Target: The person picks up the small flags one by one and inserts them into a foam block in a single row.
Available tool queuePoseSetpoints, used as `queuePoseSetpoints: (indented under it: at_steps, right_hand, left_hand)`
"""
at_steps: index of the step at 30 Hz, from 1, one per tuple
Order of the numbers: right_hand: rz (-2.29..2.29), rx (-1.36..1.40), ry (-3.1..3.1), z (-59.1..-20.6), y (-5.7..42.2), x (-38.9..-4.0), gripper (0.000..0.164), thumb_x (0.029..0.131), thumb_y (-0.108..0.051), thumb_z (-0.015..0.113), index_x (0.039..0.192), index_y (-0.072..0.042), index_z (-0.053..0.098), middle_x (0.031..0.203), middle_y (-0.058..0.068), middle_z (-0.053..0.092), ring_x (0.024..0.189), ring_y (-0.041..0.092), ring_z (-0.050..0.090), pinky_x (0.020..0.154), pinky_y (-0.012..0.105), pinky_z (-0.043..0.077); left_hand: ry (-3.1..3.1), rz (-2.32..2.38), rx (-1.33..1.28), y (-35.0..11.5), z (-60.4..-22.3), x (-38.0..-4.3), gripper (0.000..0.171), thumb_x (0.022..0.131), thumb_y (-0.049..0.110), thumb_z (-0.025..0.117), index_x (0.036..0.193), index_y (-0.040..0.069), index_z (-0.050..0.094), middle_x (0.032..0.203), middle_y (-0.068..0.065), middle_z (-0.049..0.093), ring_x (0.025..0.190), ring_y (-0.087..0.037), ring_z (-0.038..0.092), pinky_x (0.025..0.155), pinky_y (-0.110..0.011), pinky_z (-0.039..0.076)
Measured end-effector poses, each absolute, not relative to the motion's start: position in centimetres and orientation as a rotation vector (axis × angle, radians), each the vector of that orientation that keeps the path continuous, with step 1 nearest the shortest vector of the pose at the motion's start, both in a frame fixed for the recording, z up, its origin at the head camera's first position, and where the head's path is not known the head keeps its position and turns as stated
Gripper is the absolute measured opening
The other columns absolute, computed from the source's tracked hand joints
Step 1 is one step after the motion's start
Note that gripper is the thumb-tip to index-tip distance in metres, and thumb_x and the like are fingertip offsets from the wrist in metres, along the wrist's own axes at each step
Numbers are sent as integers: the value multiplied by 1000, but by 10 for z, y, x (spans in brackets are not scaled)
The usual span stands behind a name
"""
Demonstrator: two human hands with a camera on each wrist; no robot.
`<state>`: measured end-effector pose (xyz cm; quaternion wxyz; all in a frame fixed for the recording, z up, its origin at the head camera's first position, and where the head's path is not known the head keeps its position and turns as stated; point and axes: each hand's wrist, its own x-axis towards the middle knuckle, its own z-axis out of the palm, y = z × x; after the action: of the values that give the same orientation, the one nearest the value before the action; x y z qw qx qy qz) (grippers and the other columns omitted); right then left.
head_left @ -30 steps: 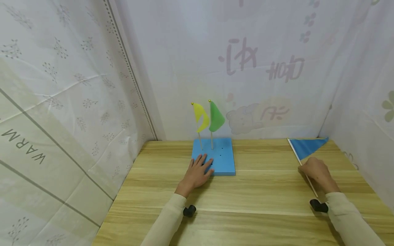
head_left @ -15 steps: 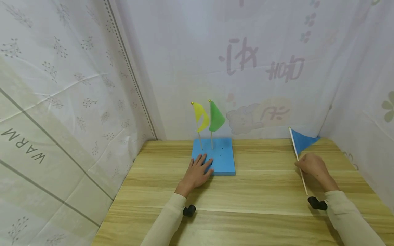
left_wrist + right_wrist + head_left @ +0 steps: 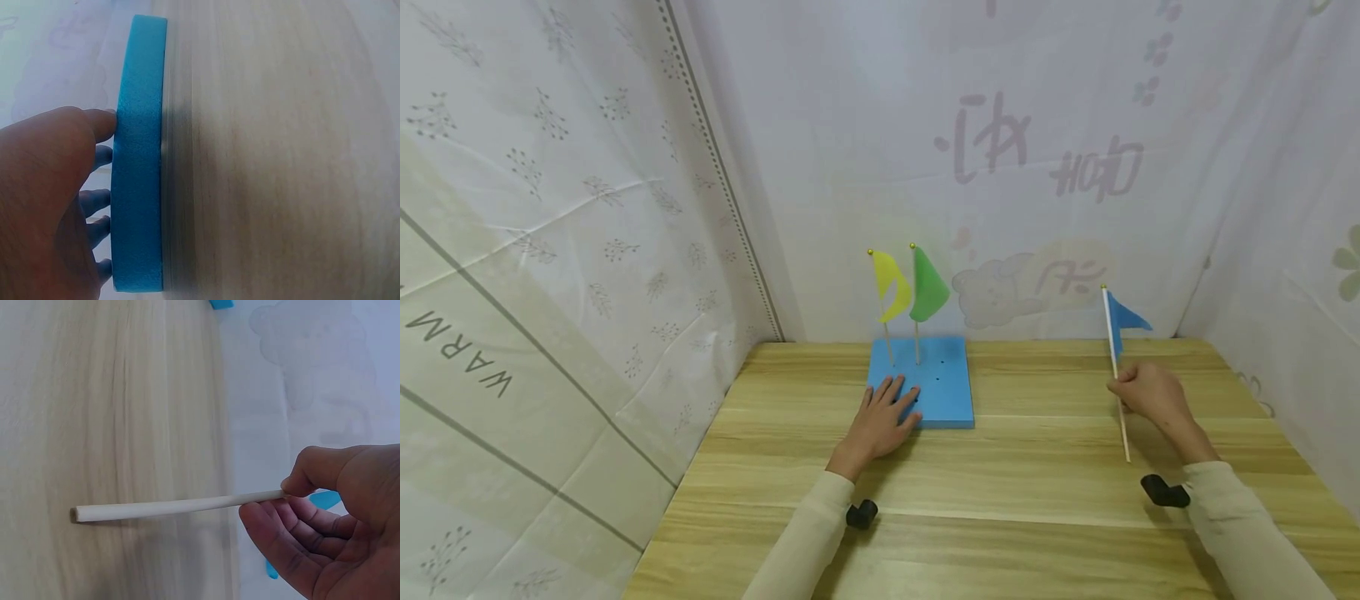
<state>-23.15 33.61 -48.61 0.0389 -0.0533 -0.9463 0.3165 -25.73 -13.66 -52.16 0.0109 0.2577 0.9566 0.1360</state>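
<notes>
A blue foam board with small holes lies flat near the back of the table. My left hand rests on its front left part with fingers spread; the left wrist view shows the fingertips on top of the board's thick edge. A yellow flag and a green flag stand in the board's back holes. Off to the right, my right hand pinches the stick of a blue flag between thumb and fingers. The bare lower end of that stick points away from the palm in the right wrist view.
The wooden table reaches back to a printed curtain hanging along its far edge. More curtain hangs on the left side. Black wrist mounts sit by both sleeves.
My right hand has moved left, bringing the blue flag from lying slanted to a more upright stance, its tip now higher. My left hand stays still on the board.
</notes>
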Motion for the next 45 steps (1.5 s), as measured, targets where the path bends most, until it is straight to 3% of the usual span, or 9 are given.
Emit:
queuePoseSetpoints:
  at_steps: [8,21,35,45]
  right_hand:
    - [929,-147,-2881,-477,324,-239,25,94,-21,63,94,3,72,69,2,74,61,13,65,56,31,46]
    - [973,-123,-2840,-464,308,-249,28,97,-23,64,100,5,66,91,22,78,67,20,77,56,30,52]
    - [999,-66,-2759,-447,279,-258,22,96,-20,63,101,1,66,90,18,77,65,17,76,55,29,51]
    - [1063,-37,-2712,-438,256,-270,18,98,-19,62,100,-1,65,92,18,76,70,25,78,56,29,55]
  left_hand:
    - [2990,415,807,-137,-522,-258,58,114,45,47,166,20,43,176,-14,28,165,-38,23,132,-65,19]
    - [2996,401,807,-136,-523,-259,57,113,45,49,165,20,44,176,-14,29,164,-38,25,132,-64,20]
    - [2988,379,799,-136,-528,-262,60,114,47,46,168,23,39,178,-13,25,166,-37,20,133,-64,17]
    - [2984,410,794,-135,-523,-259,58,114,43,49,166,19,43,176,-15,28,165,-39,23,133,-65,18]
